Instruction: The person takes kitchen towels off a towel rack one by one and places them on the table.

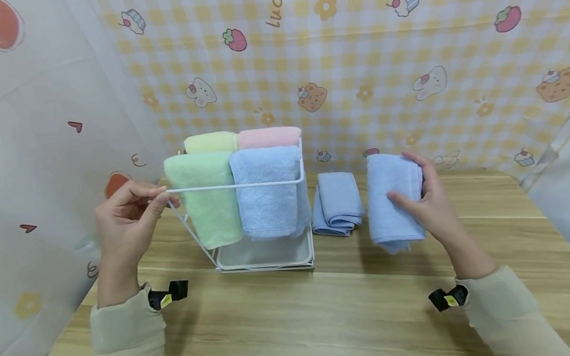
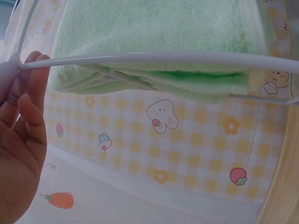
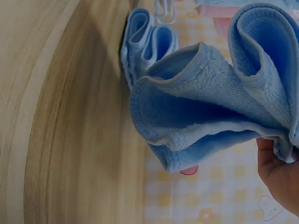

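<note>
My left hand [image 1: 130, 221] pinches the front left corner of a white wire rack [image 1: 230, 186], thumb and fingers on its top bar. Over the rack's bars hang a green towel [image 1: 210, 217] and a blue towel [image 1: 269, 201] in front, with a yellow towel [image 1: 210, 142] and a pink towel [image 1: 269, 137] behind. To the right, my right hand [image 1: 428, 206] grips a folded blue towel [image 1: 392, 203] by its right side, thumb across the front. In the right wrist view that towel's loose folds [image 3: 201, 102] fan out above the table.
Between the rack and the held towel, another folded blue towel [image 1: 339, 199] lies on the wooden table [image 1: 326, 320]. A pale tray [image 1: 266, 252] forms the rack's base. A checked cloth [image 1: 346, 56] covers the back, and a white printed cloth [image 1: 35, 136] hangs at left.
</note>
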A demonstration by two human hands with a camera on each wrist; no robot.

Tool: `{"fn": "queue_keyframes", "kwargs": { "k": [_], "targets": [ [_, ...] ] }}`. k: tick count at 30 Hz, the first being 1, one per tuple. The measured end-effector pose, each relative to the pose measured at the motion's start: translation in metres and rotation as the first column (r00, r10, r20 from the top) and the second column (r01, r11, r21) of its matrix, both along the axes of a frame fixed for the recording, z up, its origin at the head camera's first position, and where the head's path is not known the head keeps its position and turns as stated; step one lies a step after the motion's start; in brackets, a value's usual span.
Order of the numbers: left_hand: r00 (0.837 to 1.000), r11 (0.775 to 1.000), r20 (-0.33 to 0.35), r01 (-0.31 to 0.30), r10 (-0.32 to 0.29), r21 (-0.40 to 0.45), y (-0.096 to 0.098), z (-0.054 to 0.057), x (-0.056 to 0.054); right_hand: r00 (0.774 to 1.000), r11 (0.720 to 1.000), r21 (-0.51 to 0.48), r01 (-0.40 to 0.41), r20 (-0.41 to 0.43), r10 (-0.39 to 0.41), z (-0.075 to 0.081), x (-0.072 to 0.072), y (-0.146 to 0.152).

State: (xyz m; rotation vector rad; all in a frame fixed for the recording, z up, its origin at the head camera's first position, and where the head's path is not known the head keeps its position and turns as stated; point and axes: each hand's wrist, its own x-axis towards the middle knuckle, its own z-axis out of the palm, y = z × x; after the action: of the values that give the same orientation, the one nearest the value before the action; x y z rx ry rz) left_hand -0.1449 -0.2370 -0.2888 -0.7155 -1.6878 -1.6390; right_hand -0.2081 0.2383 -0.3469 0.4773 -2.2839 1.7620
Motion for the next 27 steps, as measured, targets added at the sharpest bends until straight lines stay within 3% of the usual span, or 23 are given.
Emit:
{"fn": "queue_keyframes", "kwargs": {
  "k": [6, 14, 21, 27],
  "targets": [
    [1.0, 1.0, -0.006, 0.029, -0.029, 0.003, 0.0, 0.001, 0.0, 0.994, 0.997, 0.059, -0.046, 0.104, 0.04, -0.011, -0.016, 0.001],
    [0.998, 0.998, -0.016, 0.062, -0.062, 0.014, -0.002, 0.003, -0.002, 0.972, 0.994, 0.063, -0.086, 0.223, 0.07, -0.022, -0.043, 0.003],
    [0.998, 0.998, -0.021, 0.058, -0.057, 0.024, -0.001, -0.002, 0.0, 0.966, 0.993, 0.062, -0.103, 0.246, 0.085, -0.036, -0.061, 0.002],
    [0.999, 0.999, -0.024, 0.047, -0.047, 0.023, 0.0, -0.002, -0.002, 0.979, 0.991, 0.123, -0.042, 0.202, 0.017, -0.046, -0.069, 0.004]
  ]
}}
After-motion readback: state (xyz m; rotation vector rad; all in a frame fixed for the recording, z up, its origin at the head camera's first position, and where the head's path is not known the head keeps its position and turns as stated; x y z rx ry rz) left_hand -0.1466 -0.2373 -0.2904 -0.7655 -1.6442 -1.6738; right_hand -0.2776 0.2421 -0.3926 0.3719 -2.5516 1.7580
